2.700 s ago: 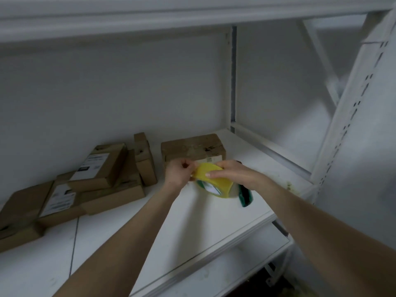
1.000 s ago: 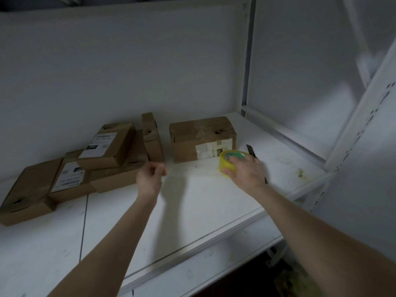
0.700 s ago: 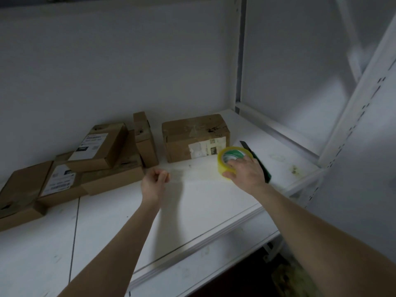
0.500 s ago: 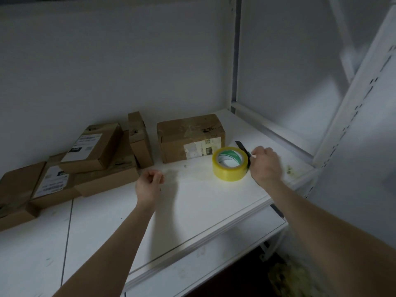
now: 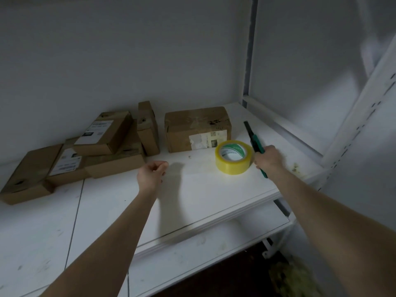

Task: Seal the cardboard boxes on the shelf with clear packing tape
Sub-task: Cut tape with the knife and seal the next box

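Right hand [image 5: 266, 160] grips the slim green utility knife [image 5: 252, 138]; left hand [image 5: 151, 173] is curled (pinching tape? unclear). The yellowish clear-tape roll [image 5: 233, 166] lies on the white shelf [image 5: 192, 200], just before the brown cardboard box [image 5: 197, 127]. A hasty cut might nick fingers.

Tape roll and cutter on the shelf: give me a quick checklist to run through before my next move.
1. Tape roll set down on the shelf: ok.
2. Right hand has a grip on the green cutter: ok.
3. Cutter blade extended: cannot tell.
4. Left hand pinching a tape end: cannot tell; its fingers are curled, but clear tape is too faint to see.
5. Nearest cardboard box just behind the roll, top unobstructed: ok.
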The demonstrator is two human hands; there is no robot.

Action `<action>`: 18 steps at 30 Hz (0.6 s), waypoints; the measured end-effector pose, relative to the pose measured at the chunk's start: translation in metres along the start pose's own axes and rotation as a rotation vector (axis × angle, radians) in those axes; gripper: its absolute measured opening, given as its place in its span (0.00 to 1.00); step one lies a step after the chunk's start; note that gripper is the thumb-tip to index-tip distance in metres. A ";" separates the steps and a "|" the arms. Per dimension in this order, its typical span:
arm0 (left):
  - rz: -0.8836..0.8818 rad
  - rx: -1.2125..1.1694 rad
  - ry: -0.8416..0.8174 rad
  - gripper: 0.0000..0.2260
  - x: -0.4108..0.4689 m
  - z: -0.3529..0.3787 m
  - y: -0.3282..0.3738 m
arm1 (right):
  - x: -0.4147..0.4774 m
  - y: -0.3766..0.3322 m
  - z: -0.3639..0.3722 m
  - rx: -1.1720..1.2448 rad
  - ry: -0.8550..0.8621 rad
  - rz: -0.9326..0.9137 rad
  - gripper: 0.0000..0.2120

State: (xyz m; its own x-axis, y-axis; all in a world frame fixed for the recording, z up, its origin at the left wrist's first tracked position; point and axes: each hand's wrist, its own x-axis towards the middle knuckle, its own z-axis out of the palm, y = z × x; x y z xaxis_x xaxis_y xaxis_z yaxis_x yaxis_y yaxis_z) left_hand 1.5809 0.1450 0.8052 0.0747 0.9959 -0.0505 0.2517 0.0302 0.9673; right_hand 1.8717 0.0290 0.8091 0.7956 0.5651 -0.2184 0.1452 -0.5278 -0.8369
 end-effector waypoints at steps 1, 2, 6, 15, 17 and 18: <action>0.001 0.001 0.001 0.04 -0.001 0.000 0.000 | -0.002 -0.002 0.000 0.116 0.031 -0.026 0.15; 0.002 0.003 0.002 0.04 -0.002 0.000 0.001 | -0.008 -0.005 -0.001 0.181 0.066 -0.062 0.14; 0.004 0.013 -0.013 0.05 -0.005 -0.003 0.000 | -0.042 -0.018 0.005 0.101 0.093 -0.283 0.13; 0.021 0.025 -0.064 0.07 -0.006 -0.009 -0.005 | -0.117 -0.001 0.036 -0.600 -0.068 -0.522 0.17; 0.027 0.034 -0.079 0.07 -0.006 -0.010 -0.006 | -0.126 0.006 0.033 -0.706 -0.043 -0.511 0.15; 0.028 0.035 -0.084 0.07 -0.006 -0.010 -0.006 | -0.130 0.008 0.031 -0.763 -0.033 -0.513 0.15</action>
State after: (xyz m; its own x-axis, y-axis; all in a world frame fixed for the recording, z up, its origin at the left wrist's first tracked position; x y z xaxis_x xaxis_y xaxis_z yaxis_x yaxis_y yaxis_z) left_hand 1.5690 0.1399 0.8018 0.1623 0.9857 -0.0459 0.2820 -0.0017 0.9594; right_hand 1.7512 -0.0286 0.8147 0.5114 0.8570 0.0639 0.8336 -0.4766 -0.2793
